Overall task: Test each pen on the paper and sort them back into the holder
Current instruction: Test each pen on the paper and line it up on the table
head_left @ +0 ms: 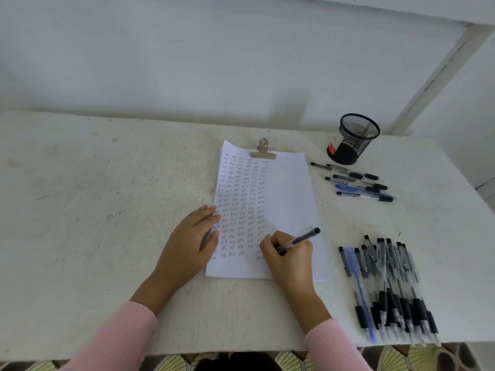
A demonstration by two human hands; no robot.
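A white paper (pixel 288 188) lies in the middle of the table, held by a metal clip (pixel 263 151) at its top, with columns of small written words down its left half. My right hand (pixel 290 257) grips a black pen (pixel 302 238) with its tip down on the paper's lower part. My left hand (pixel 191 238) rests flat on the paper's left edge, fingers apart. A black mesh holder (pixel 352 139) stands at the back right and looks empty. Several pens (pixel 359 182) lie in a row just in front of the holder. A bigger heap of pens (pixel 388 287) lies at the front right.
The white table (pixel 93 210) stands against a pale wall, and its front edge runs just below my pink sleeves. A slanted white post (pixel 434 79) rises behind the holder. Patterned floor shows under the table edge.
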